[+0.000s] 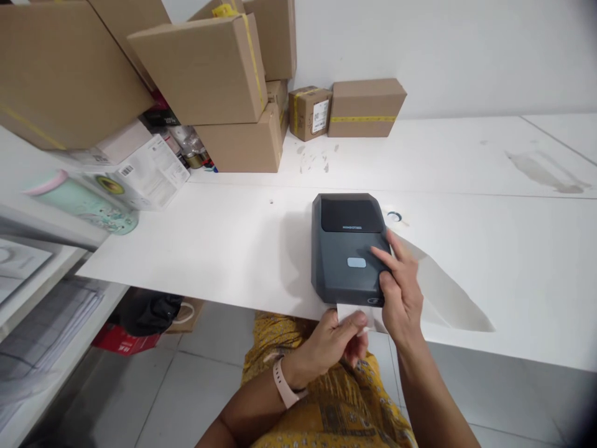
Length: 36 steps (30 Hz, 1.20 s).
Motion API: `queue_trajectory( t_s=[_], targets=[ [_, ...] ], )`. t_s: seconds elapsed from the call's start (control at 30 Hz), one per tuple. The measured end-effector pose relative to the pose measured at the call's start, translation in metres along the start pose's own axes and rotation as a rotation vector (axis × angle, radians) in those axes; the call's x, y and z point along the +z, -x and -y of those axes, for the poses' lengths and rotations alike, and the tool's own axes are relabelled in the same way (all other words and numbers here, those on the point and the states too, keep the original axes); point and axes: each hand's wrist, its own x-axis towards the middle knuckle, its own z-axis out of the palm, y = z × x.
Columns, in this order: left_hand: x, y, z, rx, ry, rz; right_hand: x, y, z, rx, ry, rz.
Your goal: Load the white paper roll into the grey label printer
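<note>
A dark grey label printer (342, 274) with a black window and a pale blue button sits near the table's front edge. A strip of white label paper (349, 313) sticks out of its front side. My left hand (338, 339), a pink band on its wrist, pinches this strip between thumb and fingers just below the printer. With my right hand (403, 286) I grip the printer's right side, the index finger stretched over its top and the thumb at the front right corner. Some right fingertips are hidden behind the casing.
Cardboard boxes (200, 74) are stacked at the back left of the white table (233, 230). Two smaller boxes (366, 109) stand against the wall. A mint tumbler (88, 202) leans at far left. A small dark ring (394, 216) lies behind my right hand. Shelves (41, 274) flank the left side.
</note>
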Motion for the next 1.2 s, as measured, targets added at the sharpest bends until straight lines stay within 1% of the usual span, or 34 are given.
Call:
queue_trajectory(
  t_s=[0.07, 0.13, 0.2, 0.3, 0.4, 0.47, 0.5, 0.53, 0.57, 0.63, 0.67, 0.73, 0.8, 0.87, 0.93, 1.0, 1.03, 1.1, 1.17, 1.2],
  targets=[
    [-0.004, 0.005, -0.002, 0.005, -0.056, 0.040, -0.004, -0.003, 0.002, -0.131, 0.121, 0.044],
    [-0.011, 0.012, -0.002, 0.056, -0.104, 0.013, -0.006, -0.005, 0.005, -0.215, 0.188, 0.077],
    [-0.020, 0.020, -0.001, 0.160, -0.161, -0.107, -0.007, -0.005, 0.007, -0.219, 0.220, 0.094],
    [-0.036, 0.028, 0.001, 0.349, -0.205, -0.356, -0.006, -0.007, 0.012, -0.144, 0.267, 0.108],
    [-0.048, 0.027, -0.002, 0.559, -0.178, -0.571, -0.005, -0.015, 0.016, -0.107, 0.285, 0.134],
    [-0.051, 0.022, -0.006, 0.694, -0.215, -0.694, -0.005, -0.021, 0.016, -0.095, 0.269, 0.155],
    [-0.050, 0.019, -0.008, 0.739, -0.270, -0.734, -0.005, -0.021, 0.014, -0.086, 0.254, 0.161],
    [-0.049, 0.017, -0.010, 0.765, -0.347, -0.744, -0.006, -0.020, 0.011, -0.080, 0.229, 0.164],
    [-0.047, 0.014, -0.011, 0.779, -0.432, -0.722, -0.006, -0.017, 0.007, -0.077, 0.190, 0.159],
    [-0.042, 0.010, -0.012, 0.777, -0.576, -0.614, -0.005, -0.004, -0.002, -0.038, 0.071, 0.125],
    [-0.040, 0.008, -0.011, 0.772, -0.617, -0.559, -0.003, 0.005, -0.007, 0.007, -0.007, 0.092],
    [-0.036, 0.007, -0.009, 0.769, -0.636, -0.495, 0.004, 0.023, -0.013, 0.150, -0.173, 0.009],
    [-0.033, 0.008, -0.010, 0.765, -0.606, -0.478, 0.010, 0.037, -0.015, 0.277, -0.278, -0.074],
    [-0.030, 0.012, -0.017, 0.784, -0.542, -0.449, 0.013, 0.041, -0.011, 0.307, -0.293, -0.100],
    [-0.024, 0.015, -0.028, 0.833, -0.461, -0.397, 0.010, 0.033, -0.006, 0.263, -0.248, -0.087],
    [-0.020, 0.013, -0.043, 0.897, -0.391, -0.353, 0.001, 0.017, 0.000, 0.202, -0.188, -0.058],
    [-0.020, 0.010, -0.050, 0.935, -0.360, -0.351, -0.004, 0.007, 0.002, 0.173, -0.146, -0.049],
    [-0.026, -0.003, -0.065, 1.015, -0.294, -0.402, -0.013, -0.017, 0.007, 0.105, -0.042, -0.020],
    [-0.039, -0.022, -0.076, 1.097, -0.198, -0.524, -0.020, -0.045, 0.013, 0.021, 0.041, -0.011],
    [-0.048, -0.033, -0.080, 1.082, -0.158, -0.588, -0.022, -0.061, 0.016, -0.016, 0.071, -0.014]
  ],
)
